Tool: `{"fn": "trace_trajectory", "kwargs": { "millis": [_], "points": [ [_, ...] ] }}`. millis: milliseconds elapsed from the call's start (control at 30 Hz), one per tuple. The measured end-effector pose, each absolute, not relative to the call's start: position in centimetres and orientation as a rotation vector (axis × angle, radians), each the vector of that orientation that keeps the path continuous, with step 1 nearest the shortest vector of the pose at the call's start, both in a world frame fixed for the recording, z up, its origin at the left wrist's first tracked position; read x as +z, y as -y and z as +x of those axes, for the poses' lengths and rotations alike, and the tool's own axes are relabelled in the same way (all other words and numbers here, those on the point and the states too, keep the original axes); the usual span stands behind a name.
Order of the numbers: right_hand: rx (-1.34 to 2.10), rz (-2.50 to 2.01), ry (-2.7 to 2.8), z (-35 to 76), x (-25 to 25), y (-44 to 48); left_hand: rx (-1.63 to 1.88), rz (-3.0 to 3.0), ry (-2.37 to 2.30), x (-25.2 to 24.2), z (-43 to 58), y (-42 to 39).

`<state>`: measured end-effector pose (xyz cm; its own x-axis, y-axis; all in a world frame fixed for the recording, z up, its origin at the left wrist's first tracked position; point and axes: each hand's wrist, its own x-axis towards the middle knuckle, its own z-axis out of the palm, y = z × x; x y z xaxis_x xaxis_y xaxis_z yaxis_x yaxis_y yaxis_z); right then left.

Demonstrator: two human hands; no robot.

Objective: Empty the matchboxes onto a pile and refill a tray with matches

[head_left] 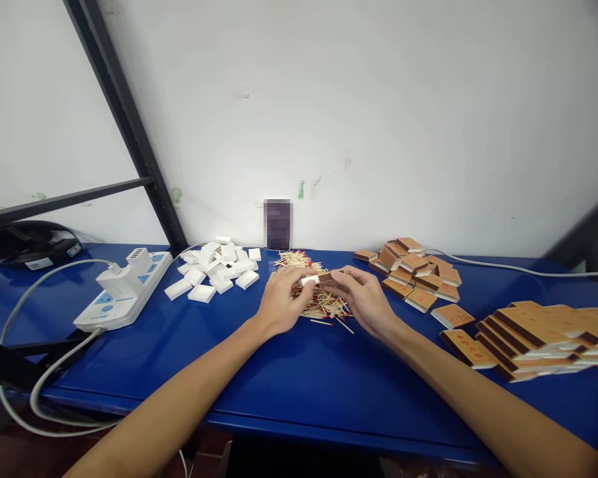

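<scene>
My left hand [283, 300] pinches a small white matchbox tray [309, 280], its fingers closed round the tray's left end. My right hand [361, 295] grips a brown matchbox sleeve [327, 275] that meets the tray's right end. Both hands hover just above a loose pile of red-tipped matches [319, 302] in the middle of the blue table [289, 372]. A heap of empty white trays [218, 269] lies to the left of my left hand. A heap of brown matchboxes [414, 272] lies to the right of my right hand.
Rows of stacked matchboxes [538, 338] fill the table's right side. A white power strip [124, 289] with a plugged charger and grey cables lies at the left. A phone [278, 224] leans on the white wall behind the matches. Black metal frame bars [129, 133] rise at the left.
</scene>
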<state>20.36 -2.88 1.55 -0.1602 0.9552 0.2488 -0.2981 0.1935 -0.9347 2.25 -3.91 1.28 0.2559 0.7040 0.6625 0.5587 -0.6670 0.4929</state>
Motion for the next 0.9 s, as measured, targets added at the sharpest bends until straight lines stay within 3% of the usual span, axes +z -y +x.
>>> {"fn": "trace_trajectory", "kwargs": {
  "millis": [400,600,900],
  "points": [
    [0.82,-1.007,1.25,23.6,0.9,0.1,1.265,2.577,-1.242,1.2,0.9,3.6],
    [-0.079,-1.327,1.874,25.9,0.5,-0.6,1.411,2.562,-1.351,1.7,-1.4,1.8],
    [-0.291,-1.468,2.033,27.5,2.8,2.4,1.279,2.571,-1.938,2.0,-7.3,-1.3]
  ]
}}
